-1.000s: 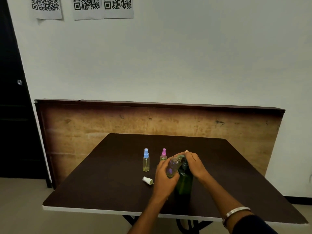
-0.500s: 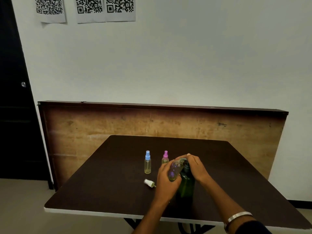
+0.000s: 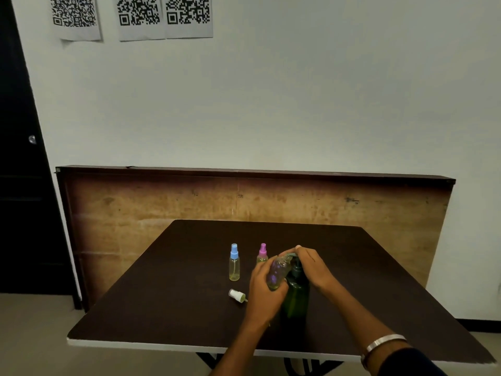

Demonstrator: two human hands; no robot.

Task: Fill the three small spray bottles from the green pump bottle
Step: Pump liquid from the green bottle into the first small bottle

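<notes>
A dark table (image 3: 168, 308) was set against a white wall (image 3: 298, 104). The left hand (image 3: 267, 290) gripped an uncapped spray bottle (image 3: 277, 272); the right hand (image 3: 311, 267) pressed the green pump bottle (image 3: 295, 297).

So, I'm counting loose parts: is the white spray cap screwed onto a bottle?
No, the white spray cap lies on its side on the table, apart from every bottle.
</notes>
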